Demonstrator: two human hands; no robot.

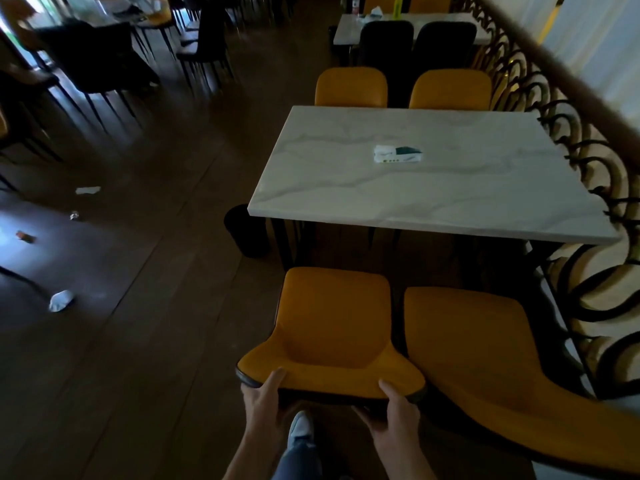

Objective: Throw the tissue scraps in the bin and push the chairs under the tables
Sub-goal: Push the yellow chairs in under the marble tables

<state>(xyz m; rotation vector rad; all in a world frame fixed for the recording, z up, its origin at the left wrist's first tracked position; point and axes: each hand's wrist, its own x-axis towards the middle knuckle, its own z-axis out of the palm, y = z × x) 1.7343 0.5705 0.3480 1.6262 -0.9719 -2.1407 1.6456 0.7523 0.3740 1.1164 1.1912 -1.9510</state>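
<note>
An orange chair point(332, 327) stands in front of me, its seat just short of the white marble table point(433, 202). My left hand point(261, 398) grips the left end of its backrest top, and my right hand point(394, 408) grips the right end. A second orange chair point(485, 358) stands beside it on the right, also pulled out. White tissue scraps lie on the dark floor at the left: one crumpled piece point(61, 300), a flat piece point(88, 190) and a small bit point(74, 215). A black bin point(246, 230) stands at the table's near-left corner.
A tissue pack point(398, 154) lies on the table. Two orange chairs point(351, 86) sit tucked in at its far side. A curved black railing point(588, 174) runs along the right. Dark chairs point(93, 60) and another table point(349, 26) stand further back. A small brown scrap point(25, 236) lies at left.
</note>
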